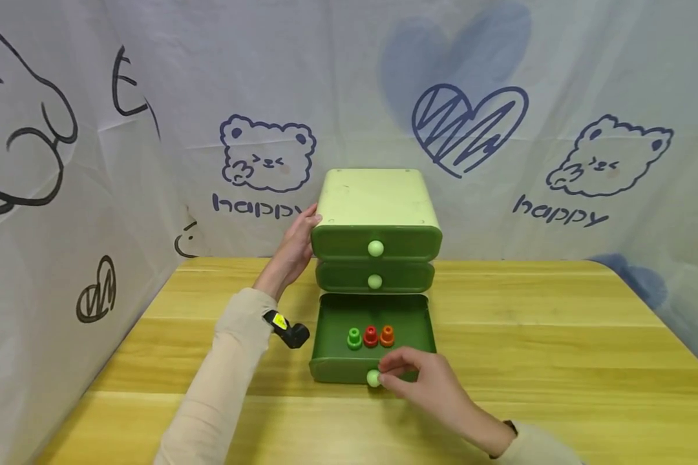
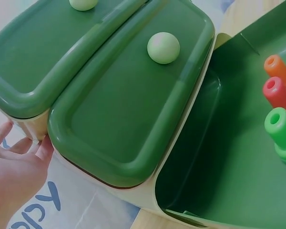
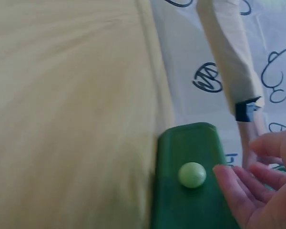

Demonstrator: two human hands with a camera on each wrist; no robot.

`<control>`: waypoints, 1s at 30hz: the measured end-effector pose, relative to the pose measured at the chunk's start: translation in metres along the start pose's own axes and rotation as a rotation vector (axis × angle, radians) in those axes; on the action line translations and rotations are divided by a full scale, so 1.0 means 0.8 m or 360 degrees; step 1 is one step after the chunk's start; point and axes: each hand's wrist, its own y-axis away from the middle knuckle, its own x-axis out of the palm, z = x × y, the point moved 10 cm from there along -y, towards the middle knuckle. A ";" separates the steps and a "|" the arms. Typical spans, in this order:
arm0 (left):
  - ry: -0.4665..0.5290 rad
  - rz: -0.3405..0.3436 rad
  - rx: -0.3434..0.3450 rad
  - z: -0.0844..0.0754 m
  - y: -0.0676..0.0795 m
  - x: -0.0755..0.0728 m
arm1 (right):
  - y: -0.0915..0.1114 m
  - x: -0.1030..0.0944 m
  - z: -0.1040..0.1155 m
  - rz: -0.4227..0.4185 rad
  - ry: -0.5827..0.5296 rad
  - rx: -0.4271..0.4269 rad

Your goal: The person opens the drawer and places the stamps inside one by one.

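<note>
A small cabinet with a cream body and green drawers stands on the table. Its bottom drawer is pulled out, while the top drawer and middle drawer are closed. Inside the bottom drawer sit a green peg, a red peg and an orange peg in a row. My left hand rests against the cabinet's left side, its fingertips partly hidden. Beside the bottom drawer's round knob is my right hand, fingers loosely bent; the right wrist view shows a small gap between them.
The wooden table extends on both sides of the cabinet. Behind and to the left hangs a white cloth with drawn bears and hearts. A black wrist camera juts from the left sleeve near the drawer's left side.
</note>
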 end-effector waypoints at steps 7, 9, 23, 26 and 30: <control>0.0013 -0.0002 -0.0001 -0.001 -0.002 -0.001 | 0.006 0.025 -0.031 0.0042 -0.0116 0.0199; 0.0007 -0.0004 -0.0003 -0.001 -0.002 -0.001 | 0.005 0.034 -0.040 0.0090 -0.0155 0.0254; 0.0029 -0.0008 0.0010 -0.002 0.001 0.000 | -0.001 0.047 -0.059 0.0062 -0.0142 0.0328; 0.0030 -0.0007 0.0001 -0.001 0.000 0.000 | -0.002 0.046 -0.059 0.0059 -0.0159 0.0333; 0.0025 -0.0005 -0.0002 0.000 0.000 0.000 | -0.005 0.039 -0.057 0.0021 -0.0142 0.0306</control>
